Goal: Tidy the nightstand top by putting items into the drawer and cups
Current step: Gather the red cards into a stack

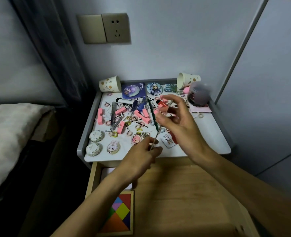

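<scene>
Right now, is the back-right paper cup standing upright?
No, the paper cup lies on its side with its open mouth facing left.

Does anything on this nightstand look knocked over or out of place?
Yes. Both paper cups lie tipped on their sides: the left cup at the back left corner, the right cup at the back right, mouth facing left. Black hairpins are strewn loose across the nightstand top among the pink blocks.

Nightstand top (206,134) holds hairpins (142,124), pink blocks (100,116), tipped cups (191,79).
</scene>
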Demonstrator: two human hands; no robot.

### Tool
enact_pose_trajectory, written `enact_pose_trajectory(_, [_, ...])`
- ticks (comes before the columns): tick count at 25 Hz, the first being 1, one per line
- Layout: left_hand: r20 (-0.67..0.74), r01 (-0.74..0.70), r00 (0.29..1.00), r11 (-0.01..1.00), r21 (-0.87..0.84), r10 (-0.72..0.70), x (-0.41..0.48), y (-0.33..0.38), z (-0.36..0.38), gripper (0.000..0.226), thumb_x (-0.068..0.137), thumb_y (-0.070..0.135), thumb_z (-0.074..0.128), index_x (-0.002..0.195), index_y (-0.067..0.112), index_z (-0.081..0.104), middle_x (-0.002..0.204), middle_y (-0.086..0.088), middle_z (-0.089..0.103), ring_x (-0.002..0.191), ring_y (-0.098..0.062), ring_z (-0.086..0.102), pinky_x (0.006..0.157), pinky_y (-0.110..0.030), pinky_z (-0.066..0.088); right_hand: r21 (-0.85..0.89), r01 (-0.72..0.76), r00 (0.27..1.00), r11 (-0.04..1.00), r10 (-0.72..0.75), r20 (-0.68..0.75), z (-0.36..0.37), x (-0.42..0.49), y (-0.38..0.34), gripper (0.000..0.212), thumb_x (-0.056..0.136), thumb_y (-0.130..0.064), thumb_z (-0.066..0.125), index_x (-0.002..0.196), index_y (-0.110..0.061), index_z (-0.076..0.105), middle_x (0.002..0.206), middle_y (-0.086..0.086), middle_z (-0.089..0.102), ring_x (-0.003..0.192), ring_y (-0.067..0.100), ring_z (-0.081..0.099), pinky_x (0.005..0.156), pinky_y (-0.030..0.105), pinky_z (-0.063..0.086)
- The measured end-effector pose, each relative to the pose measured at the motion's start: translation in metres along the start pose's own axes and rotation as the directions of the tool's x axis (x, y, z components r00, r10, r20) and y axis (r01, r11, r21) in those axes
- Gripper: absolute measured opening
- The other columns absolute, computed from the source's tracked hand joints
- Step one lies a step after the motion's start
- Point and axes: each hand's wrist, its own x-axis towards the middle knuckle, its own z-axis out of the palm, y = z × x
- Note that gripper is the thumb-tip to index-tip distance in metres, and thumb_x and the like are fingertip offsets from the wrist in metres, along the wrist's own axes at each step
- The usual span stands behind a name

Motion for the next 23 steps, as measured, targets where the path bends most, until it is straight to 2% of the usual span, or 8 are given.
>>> enact_pose_trajectory(4, [-0.05, -0.002, 0.999, 0.999, -0.034, 0.0, 0.0, 0.0, -0.001, 0.019, 0.1, 0.024, 0.049, 0.117, 0.02, 0.057, 0.106, -0.002, 0.06, 0.096, -0.023, 0.062, 0.081, -0.043, 0.056, 0.025, 0.042, 0.997, 0.999, -0.04, -0.058, 0.001, -0.004, 0.001, 0.052, 0.083, -0.045, 0.067, 0.129, -0.039, 0.044, 0.111, -0.008, 0.063, 0.107, 0.015, 0.064, 0.097, 0.048, 0.051])
enact_pose_trajectory(7, [-0.069, -0.034, 0.997, 0.999, -0.007, 0.033, 0.001, 0.001, 0.001, 0.018, 0.1, 0.022, 0.047, 0.117, 0.022, 0.054, 0.105, -0.002, 0.06, 0.093, -0.023, 0.062, 0.077, -0.04, 0.057, -0.002, 0.071, 0.997, 0.997, -0.071, -0.024, 0.008, -0.012, 0.006, 0.062, 0.085, -0.041, 0.067, 0.137, -0.045, 0.033, 0.119, -0.009, 0.06, 0.111, 0.01, 0.061, 0.096, 0.04, 0.053])
enact_pose_trajectory(10, [-0.091, -0.071, 0.992, 0.991, 0.115, 0.082, 0.002, -0.004, 0.0, 0.022, 0.099, 0.026, 0.047, 0.12, 0.027, 0.05, 0.104, -0.002, 0.063, 0.088, -0.026, 0.063, 0.079, -0.051, 0.055, 0.012, 0.07, 0.998, 0.997, -0.07, 0.005, 0.009, -0.014, 0.006, 0.076, 0.084, -0.038, 0.068, 0.144, -0.043, 0.022, 0.123, -0.007, 0.058, 0.108, 0.007, 0.064, 0.092, 0.031, 0.054])
enact_pose_trajectory(13, [-0.09, -0.088, 0.991, 0.983, 0.162, 0.103, 0.0, -0.005, 0.001, 0.023, 0.099, 0.029, 0.048, 0.121, 0.025, 0.047, 0.11, -0.005, 0.062, 0.092, -0.027, 0.061, 0.08, -0.056, 0.053, 0.026, 0.063, 0.997, 0.998, -0.064, 0.032, 0.008, -0.014, 0.006, 0.073, 0.087, -0.029, 0.069, 0.142, -0.042, 0.023, 0.12, 0.0, 0.059, 0.108, 0.012, 0.064, 0.09, 0.034, 0.055])
enact_pose_trajectory(17, [0.036, -0.008, 0.999, 0.999, -0.031, 0.009, -0.007, 0.007, -0.006, 0.039, 0.093, 0.049, 0.054, 0.126, 0.027, 0.048, 0.112, 0.001, 0.059, 0.098, -0.019, 0.061, 0.079, -0.038, 0.058, 0.112, 0.004, 0.997, 0.994, -0.013, 0.075, 0.0, -0.007, 0.005, 0.066, 0.086, -0.029, 0.07, 0.135, -0.047, 0.031, 0.131, 0.01, 0.052, 0.117, 0.022, 0.06, 0.099, 0.048, 0.05])
enact_pose_trajectory(19, [0.089, 0.059, 0.995, 0.98, -0.192, -0.042, -0.01, 0.007, -0.016, 0.05, 0.086, 0.064, 0.047, 0.123, 0.031, 0.055, 0.111, -0.002, 0.063, 0.1, -0.02, 0.063, 0.088, -0.039, 0.057, 0.198, -0.052, 0.994, 0.979, 0.033, 0.099, -0.006, -0.002, 0.004, 0.063, 0.084, -0.029, 0.071, 0.133, -0.046, 0.035, 0.136, 0.012, 0.05, 0.115, 0.026, 0.062, 0.1, 0.052, 0.048])
enact_pose_trajectory(21, [0.057, 0.083, 0.996, 0.957, -0.279, -0.07, -0.009, 0.002, -0.022, 0.049, 0.089, 0.064, 0.044, 0.112, 0.027, 0.065, 0.102, -0.006, 0.067, 0.095, -0.023, 0.066, 0.089, -0.041, 0.055, 0.312, -0.117, 0.987, 0.943, 0.076, 0.14, -0.01, 0.0, 0.005, 0.059, 0.085, -0.021, 0.068, 0.132, -0.041, 0.037, 0.12, 0.013, 0.062, 0.105, 0.027, 0.067, 0.097, 0.049, 0.051])
enact_pose_trajectory(23, [0.049, 0.114, 0.993, 0.945, -0.308, -0.104, -0.006, -0.005, -0.023, 0.039, 0.095, 0.049, 0.05, 0.107, 0.017, 0.069, 0.092, -0.006, 0.067, 0.084, -0.021, 0.065, 0.083, -0.038, 0.053, 0.403, -0.198, 0.971, 0.893, 0.124, 0.204, -0.011, -0.002, 0.006, 0.058, 0.082, -0.015, 0.063, 0.129, -0.04, 0.039, 0.104, 0.012, 0.066, 0.098, 0.029, 0.069, 0.09, 0.044, 0.055])
